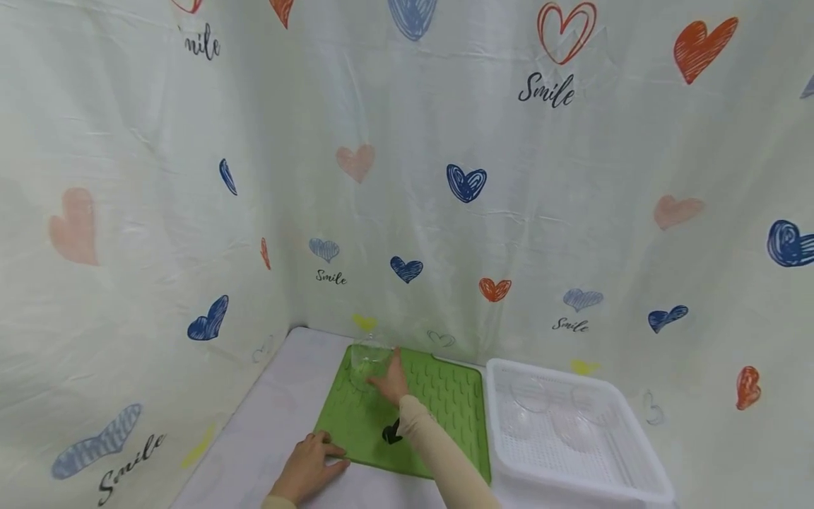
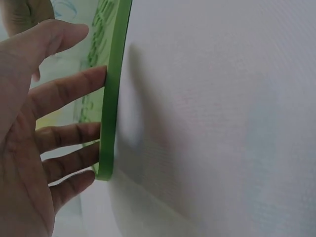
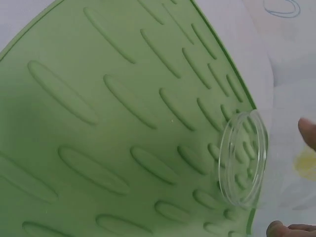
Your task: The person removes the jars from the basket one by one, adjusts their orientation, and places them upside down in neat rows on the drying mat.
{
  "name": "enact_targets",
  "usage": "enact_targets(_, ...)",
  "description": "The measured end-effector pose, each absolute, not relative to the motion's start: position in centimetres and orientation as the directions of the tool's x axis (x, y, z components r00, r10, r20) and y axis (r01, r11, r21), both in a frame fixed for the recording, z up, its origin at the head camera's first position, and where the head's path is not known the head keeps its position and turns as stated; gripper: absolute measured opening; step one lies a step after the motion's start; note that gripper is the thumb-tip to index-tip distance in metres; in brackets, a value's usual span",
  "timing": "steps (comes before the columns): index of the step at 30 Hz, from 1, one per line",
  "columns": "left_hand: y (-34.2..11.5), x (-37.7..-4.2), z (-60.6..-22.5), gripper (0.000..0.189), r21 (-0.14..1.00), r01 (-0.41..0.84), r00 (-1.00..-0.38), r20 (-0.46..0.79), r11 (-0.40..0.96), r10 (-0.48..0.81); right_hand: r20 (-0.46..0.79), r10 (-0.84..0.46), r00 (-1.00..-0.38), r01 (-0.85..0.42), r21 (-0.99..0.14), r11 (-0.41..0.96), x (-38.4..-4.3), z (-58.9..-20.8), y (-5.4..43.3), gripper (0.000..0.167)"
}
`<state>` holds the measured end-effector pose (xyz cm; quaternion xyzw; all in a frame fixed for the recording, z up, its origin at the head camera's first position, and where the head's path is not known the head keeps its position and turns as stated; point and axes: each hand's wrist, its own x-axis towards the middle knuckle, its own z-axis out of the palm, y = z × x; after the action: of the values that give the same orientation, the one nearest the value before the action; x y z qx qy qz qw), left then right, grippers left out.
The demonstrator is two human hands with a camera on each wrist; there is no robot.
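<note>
A clear cup [image 1: 365, 375] stands on the far left part of a green ridged drying mat [image 1: 439, 403]. My right hand [image 1: 392, 382] is at the cup, with thumb and fingers spread apart beside its wall. In the right wrist view, the round end of the cup [image 3: 242, 158] lies against the mat, and a blurred thumb and a few fingertips [image 3: 294, 230] show at the right; firm contact cannot be made out. My left hand [image 1: 310, 466] rests at the mat's near left corner. Its extended fingers [image 2: 74, 89] touch the mat's edge [image 2: 112, 98] in the left wrist view.
A white perforated plastic basket [image 1: 581, 481] stands right of the mat, with several clear round items [image 1: 528, 396] inside. White cloth covers the table [image 1: 267, 410]. Behind and to the left hangs a white curtain [image 1: 407, 212] printed with hearts and "Smile".
</note>
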<state>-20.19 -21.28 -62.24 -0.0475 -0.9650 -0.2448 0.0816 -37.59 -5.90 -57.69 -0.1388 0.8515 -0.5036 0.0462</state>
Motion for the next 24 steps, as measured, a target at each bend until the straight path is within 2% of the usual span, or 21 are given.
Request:
enact_targets(10,-20.7,-21.0,-61.2,0.017,0.504,0.103,-0.987,0.156,0.858,0.027,0.084,-0.300,-0.950,-0.221,-0.860,0.459,-38.1,-56.4,-3.3,0.112)
enact_targets(17,-20.6,-21.5,-61.4,0.022,0.448,0.090,-0.992,0.123,0.890,0.039,0.114,-0.321,-0.940,-0.254,-0.863,0.437,-37.9,-55.0,-1.7,0.113)
enact_targets(24,-20.3,-21.6,-61.5,0.028,0.409,0.080,-0.995,0.092,0.909,0.046,0.146,-0.335,-0.931,-0.277,-0.880,0.386,-37.3,-53.0,0.4,0.106)
